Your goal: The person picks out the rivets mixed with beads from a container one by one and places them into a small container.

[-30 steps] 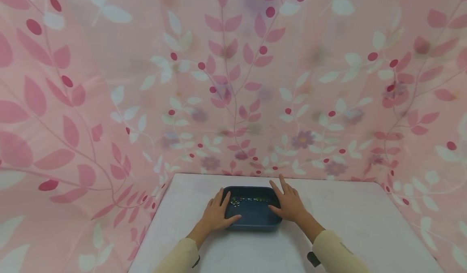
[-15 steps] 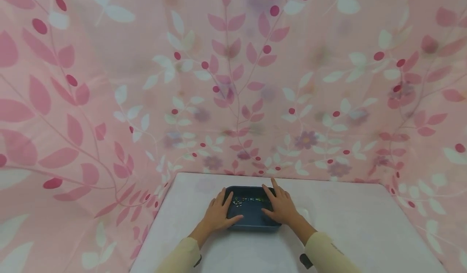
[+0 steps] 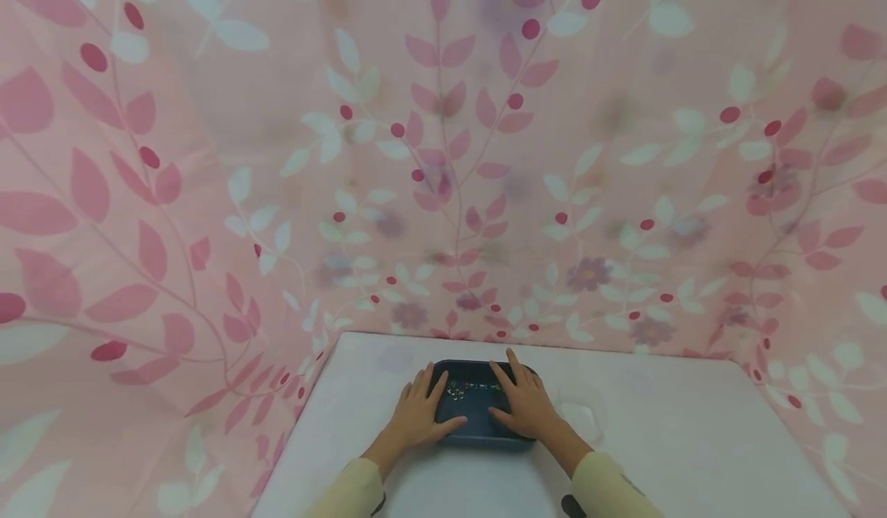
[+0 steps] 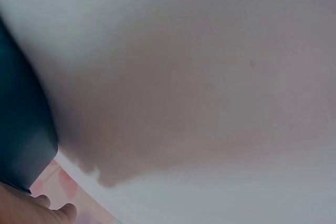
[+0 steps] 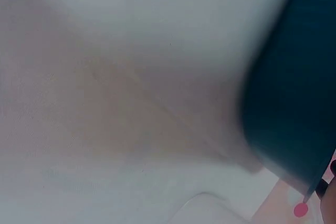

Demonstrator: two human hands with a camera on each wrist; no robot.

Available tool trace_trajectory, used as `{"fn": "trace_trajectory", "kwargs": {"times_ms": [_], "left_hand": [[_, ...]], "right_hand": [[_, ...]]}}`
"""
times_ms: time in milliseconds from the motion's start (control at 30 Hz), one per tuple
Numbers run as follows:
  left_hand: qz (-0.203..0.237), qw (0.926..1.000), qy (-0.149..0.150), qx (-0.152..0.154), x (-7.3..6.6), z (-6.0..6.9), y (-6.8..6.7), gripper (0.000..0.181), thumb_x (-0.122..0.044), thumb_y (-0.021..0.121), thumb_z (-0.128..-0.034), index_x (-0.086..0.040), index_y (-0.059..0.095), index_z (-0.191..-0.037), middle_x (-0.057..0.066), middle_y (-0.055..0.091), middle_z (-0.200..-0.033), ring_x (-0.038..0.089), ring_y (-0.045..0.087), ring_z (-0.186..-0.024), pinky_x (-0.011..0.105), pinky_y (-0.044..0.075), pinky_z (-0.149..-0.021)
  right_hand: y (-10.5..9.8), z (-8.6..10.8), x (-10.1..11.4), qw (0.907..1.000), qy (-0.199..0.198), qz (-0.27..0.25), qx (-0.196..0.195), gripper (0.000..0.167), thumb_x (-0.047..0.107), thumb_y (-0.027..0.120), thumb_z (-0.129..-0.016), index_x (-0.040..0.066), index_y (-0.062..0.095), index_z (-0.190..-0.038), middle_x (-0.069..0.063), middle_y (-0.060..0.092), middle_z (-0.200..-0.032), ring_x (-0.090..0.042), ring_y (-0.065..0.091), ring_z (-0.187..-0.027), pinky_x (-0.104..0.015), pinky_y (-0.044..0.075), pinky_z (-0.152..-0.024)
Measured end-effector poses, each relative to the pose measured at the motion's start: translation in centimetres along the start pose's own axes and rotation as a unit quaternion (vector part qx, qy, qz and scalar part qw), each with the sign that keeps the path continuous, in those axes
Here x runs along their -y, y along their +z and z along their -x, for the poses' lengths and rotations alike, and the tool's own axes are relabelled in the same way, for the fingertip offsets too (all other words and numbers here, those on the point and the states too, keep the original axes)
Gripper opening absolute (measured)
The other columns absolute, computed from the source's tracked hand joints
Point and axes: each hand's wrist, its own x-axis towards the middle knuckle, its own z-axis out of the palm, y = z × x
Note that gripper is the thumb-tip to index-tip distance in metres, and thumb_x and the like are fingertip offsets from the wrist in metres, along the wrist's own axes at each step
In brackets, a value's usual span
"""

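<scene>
Dark blue tray [image 3: 474, 406], rectangular with rounded corners, on the white table [image 3: 665, 441], toward its far side, between both hands. Inside, at the left, a small cluster of shiny pieces [image 3: 456, 389]; from there, a thin row of similar pieces [image 3: 483, 385] toward the right. Just beside the right forearm, a transparent thing [image 3: 582, 418] of rounded outline, partly behind this forearm. Behind the table, a pink cloth [image 3: 450, 218] with printed leaves.

At the left side of the tray, the left hand [image 3: 416, 414]: fingers straight and a little apart, thumb stretched away from them, over the near left corner. At the right side, the right hand [image 3: 529, 410]: fingers straight and spread, one tip past the far rim, thumb above the tray floor. Both hands laid at the rim, not clamped; firmness of the touch not possible to tell.

Right end of the row: covered by the right fingers. Kind of the pieces: too small to make out. In both wrist views, only a part of the tray, cut off at the side, with some fingertips by the rim; in the right one, blurred. Pale sleeves [image 3: 349, 487] cut off at the bottom.
</scene>
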Motion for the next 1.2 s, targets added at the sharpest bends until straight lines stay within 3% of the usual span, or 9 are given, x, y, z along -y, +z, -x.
{"fn": "trace_trajectory", "kwargs": {"times_ms": [300, 600, 867, 1033, 1200], "left_hand": [[-0.006, 1.0000, 0.001, -0.002, 0.1, 0.0, 0.2, 0.103, -0.085, 0.043, -0.0809, -0.017, 0.028, -0.157, 0.020, 0.017, -0.164, 0.042, 0.027, -0.147, 0.062, 0.030, -0.112], [-0.003, 0.9999, -0.010, 0.006, -0.3, -0.4, -0.6, 0.103, -0.086, 0.040, -0.0812, -0.020, 0.024, -0.158, 0.017, 0.013, -0.165, 0.040, 0.025, -0.149, 0.060, 0.028, -0.114], [-0.005, 0.9999, -0.009, 0.006, 0.0, -0.3, -0.1, 0.101, -0.085, 0.040, -0.0825, -0.020, 0.025, -0.158, 0.018, 0.014, -0.165, 0.041, 0.026, -0.148, 0.061, 0.029, -0.113], [-0.005, 0.9999, -0.012, 0.003, 0.0, -0.3, 0.0, 0.099, -0.085, 0.039, -0.0832, -0.022, 0.024, -0.158, 0.017, 0.014, -0.165, 0.040, 0.026, -0.148, 0.060, 0.029, -0.113], [-0.004, 1.0000, -0.003, -0.005, 0.1, 0.0, 0.2, 0.099, -0.083, 0.042, -0.0831, -0.019, 0.028, -0.157, 0.020, 0.018, -0.164, 0.042, 0.030, -0.146, 0.062, 0.031, -0.111]], "right_hand": [[1.2, -0.6, 0.5, 0.9996, -0.002, -0.007, 0.026, 0.088, 0.052, 0.073, -0.084, 0.018, 0.034, -0.154, -0.022, 0.019, -0.162, -0.041, 0.042, -0.136, -0.062, 0.040, -0.103], [1.8, -1.7, 1.5, 0.9994, -0.018, -0.029, 0.002, 0.079, 0.045, 0.075, -0.084, 0.015, 0.042, -0.149, -0.024, 0.031, -0.156, -0.043, 0.045, -0.133, -0.062, 0.041, -0.102], [2.9, -2.3, 2.4, 0.9975, -0.052, -0.028, -0.039, 0.076, 0.042, 0.078, -0.082, 0.013, 0.047, -0.145, -0.022, 0.036, -0.154, -0.041, 0.049, -0.129, -0.061, 0.044, -0.098], [3.4, -2.7, 2.8, 0.9975, -0.037, -0.052, -0.030, 0.068, 0.039, 0.078, -0.083, 0.014, 0.051, -0.141, -0.017, 0.040, -0.152, -0.038, 0.050, -0.130, -0.059, 0.046, -0.098], [4.3, -3.0, 3.5, 0.9860, -0.026, -0.129, -0.103, 0.044, 0.023, 0.081, -0.082, 0.009, 0.065, -0.120, -0.017, 0.054, -0.138, -0.033, 0.058, -0.122, -0.050, 0.051, -0.096]]}}
